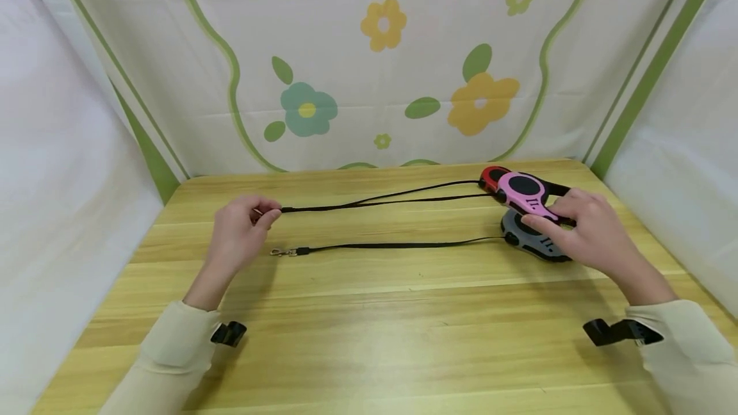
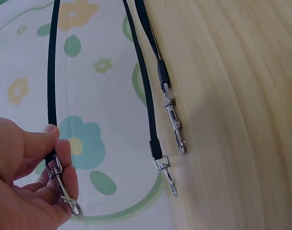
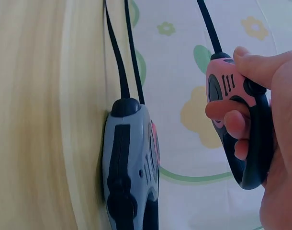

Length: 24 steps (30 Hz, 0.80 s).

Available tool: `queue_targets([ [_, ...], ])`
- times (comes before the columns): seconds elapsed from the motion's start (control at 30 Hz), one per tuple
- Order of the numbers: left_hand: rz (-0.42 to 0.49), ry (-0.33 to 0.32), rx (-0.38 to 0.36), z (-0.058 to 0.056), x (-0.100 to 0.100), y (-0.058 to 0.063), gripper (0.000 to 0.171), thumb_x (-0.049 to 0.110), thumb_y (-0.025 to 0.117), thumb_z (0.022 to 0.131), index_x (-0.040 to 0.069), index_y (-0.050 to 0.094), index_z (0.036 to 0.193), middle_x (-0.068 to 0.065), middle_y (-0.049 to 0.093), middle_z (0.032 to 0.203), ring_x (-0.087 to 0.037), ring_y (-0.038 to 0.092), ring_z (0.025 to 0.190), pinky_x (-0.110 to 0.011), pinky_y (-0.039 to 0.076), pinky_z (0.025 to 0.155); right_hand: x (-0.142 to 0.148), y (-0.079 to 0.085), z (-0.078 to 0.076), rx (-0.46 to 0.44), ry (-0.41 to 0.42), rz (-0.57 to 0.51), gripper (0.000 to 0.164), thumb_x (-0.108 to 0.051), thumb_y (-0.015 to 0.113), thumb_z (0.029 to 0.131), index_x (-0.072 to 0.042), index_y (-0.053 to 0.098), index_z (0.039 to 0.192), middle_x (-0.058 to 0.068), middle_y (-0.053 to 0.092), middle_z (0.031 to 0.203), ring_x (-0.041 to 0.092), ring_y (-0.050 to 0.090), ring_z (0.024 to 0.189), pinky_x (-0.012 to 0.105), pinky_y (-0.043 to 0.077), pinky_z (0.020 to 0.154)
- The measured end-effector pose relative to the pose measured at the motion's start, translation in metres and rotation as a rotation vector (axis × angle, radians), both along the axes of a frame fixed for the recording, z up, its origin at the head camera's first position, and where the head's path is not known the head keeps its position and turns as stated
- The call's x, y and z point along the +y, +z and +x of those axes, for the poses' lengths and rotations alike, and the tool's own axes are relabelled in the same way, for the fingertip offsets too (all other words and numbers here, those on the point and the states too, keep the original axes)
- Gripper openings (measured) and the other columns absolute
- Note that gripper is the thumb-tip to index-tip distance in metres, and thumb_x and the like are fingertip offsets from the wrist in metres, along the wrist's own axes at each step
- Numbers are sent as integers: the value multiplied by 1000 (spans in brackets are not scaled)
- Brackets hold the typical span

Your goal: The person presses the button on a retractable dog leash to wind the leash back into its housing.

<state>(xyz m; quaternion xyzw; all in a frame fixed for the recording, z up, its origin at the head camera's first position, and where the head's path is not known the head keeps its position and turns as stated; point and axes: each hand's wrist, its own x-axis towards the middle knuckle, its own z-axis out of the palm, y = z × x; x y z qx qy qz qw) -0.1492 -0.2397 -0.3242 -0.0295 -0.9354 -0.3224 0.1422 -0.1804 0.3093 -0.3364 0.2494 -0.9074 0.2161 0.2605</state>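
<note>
My right hand (image 1: 590, 229) grips the black loop handle of a pink retractable dog leash (image 1: 523, 184), raised above the table. Its black strap runs left to my left hand (image 1: 236, 229), which pinches the strap end just above a metal snap hook (image 2: 64, 189). A grey retractable leash (image 1: 527, 245) lies on the table, partly behind my right hand. From it a strap (image 1: 380, 246) stretches left to another hook (image 1: 282, 252). Mostly hidden behind the pink one is a red leash (image 1: 490, 175); in the left wrist view, a further hook (image 2: 167, 175) lies beyond the grey leash's.
The leashes are on a wood-grain table (image 1: 392, 325). A white cloth (image 1: 380, 82) with printed flowers hangs behind it, and plain white cloth stands at both sides. Black camera mounts (image 1: 229, 333) sit on both sleeves.
</note>
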Motion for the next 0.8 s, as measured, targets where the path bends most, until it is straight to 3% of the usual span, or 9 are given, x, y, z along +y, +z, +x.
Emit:
queue_targets([
  [0.1, 13, 16, -3, -2, 0, 0, 19, 15, 65, 107, 2, 75, 115, -16, 73, 105, -28, 68, 88, -27, 52, 69, -3, -1, -4, -30, -39, -1, 63, -27, 88, 86, -19, 35, 53, -8, 32, 63, 8, 37, 70, 23, 24, 68],
  [0.33, 36, 48, -2, -6, 0, -1, 20, 18, 63, 108, 3, 75, 114, -16, 72, 107, -28, 66, 91, -28, 51, 71, -9, -2, -12, -47, -44, -9, 54, -26, 87, 87, -20, 47, 53, -7, 38, 60, 10, 41, 73, 24, 27, 69],
  [0.53, 41, 50, 12, -13, 4, -4, 20, 18, 62, 109, 3, 75, 113, -16, 71, 106, -29, 67, 93, -35, 52, 75, -11, 1, -13, -111, -93, -4, 26, -30, 84, 91, -14, 75, 72, 0, 67, 73, 7, 45, 80, 30, 31, 75],
  [0.8, 62, 48, 47, -17, 5, -6, 18, 17, 63, 108, 3, 75, 112, -16, 73, 102, -28, 67, 88, -35, 52, 75, -17, 3, -18, -135, -79, -1, 30, -31, 83, 92, -16, 72, 69, -2, 63, 71, 14, 50, 83, 33, 32, 78],
])
